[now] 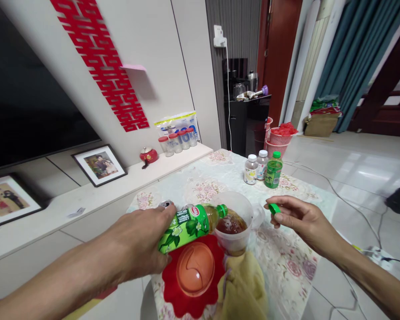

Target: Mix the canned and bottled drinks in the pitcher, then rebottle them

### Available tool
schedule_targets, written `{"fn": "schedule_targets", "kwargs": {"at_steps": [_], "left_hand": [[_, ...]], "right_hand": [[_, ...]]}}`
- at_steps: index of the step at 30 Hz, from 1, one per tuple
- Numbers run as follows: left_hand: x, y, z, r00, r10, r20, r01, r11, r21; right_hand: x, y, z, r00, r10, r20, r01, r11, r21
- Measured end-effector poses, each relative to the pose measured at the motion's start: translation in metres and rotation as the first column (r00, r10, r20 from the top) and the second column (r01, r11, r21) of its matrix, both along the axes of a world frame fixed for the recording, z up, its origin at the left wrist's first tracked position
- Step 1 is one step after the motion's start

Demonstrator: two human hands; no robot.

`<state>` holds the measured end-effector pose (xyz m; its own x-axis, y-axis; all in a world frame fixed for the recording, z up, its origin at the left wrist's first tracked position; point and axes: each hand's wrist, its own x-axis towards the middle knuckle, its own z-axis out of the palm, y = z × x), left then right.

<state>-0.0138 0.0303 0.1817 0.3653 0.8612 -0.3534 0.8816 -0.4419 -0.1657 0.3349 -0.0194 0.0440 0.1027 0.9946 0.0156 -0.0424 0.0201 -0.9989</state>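
A green-labelled plastic drink btl. (186, 224) is held on its side, approx. horizontal, w/ its uncapped green-ringed neck over the L side of a translucent plastic pitcher (233, 246). White flower pics & lg. Chinese characters are printed on the label; amber liquid is seen thru the clear shoulder. Dark reddish-brown liquid w/ pale froth or glare is held in the pitcher; whether a stream is being poured can't be told.

The btl.'s base end is gripped by the left hand (151, 238), digits closed round it; some are hidden behind the btl. A small green cap (274, 208) is pinched btwn. thumb & forefinger of the right hand (298, 220), the gap only cap-wide, other fingers loosely bent, nr. the pitcher's handle.

A red scalloped mat (172, 286) w/ a round orange-looking dish (196, 269) on it is seen below the btl., & a yellow cloth (246, 289) beside it. A can (166, 203) is partly hidden by the left hand. Farther back on the floral tablecloth (291, 249), two white-capped btls. (251, 170) & a green-capped btl. (274, 171) are stood upright.
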Motion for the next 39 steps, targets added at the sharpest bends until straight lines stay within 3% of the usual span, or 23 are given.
{"fn": "schedule_targets", "kwargs": {"at_steps": [11,22,31,39], "left_hand": [[0.016,0.002,0.020,0.996,0.034,-0.079,-0.040,0.996,-0.081],[0.024,0.010,0.026,0.989,-0.035,-0.143,0.031,0.999,-0.029],[0.050,0.006,0.038,0.947,-0.073,-0.312,0.097,0.993,0.062],[0.059,-0.005,0.027,0.908,-0.205,-0.365,0.313,0.912,0.266]], "right_hand": [[0.000,0.001,0.004,1.000,-0.008,0.019,0.008,1.000,-0.001],[-0.002,0.002,0.001,1.000,-0.008,0.000,0.008,1.000,-0.001],[-0.005,-0.001,0.005,1.000,-0.008,-0.006,0.008,1.000,-0.003],[-0.003,-0.003,0.004,1.000,-0.017,-0.006,0.017,1.000,-0.005]]}}
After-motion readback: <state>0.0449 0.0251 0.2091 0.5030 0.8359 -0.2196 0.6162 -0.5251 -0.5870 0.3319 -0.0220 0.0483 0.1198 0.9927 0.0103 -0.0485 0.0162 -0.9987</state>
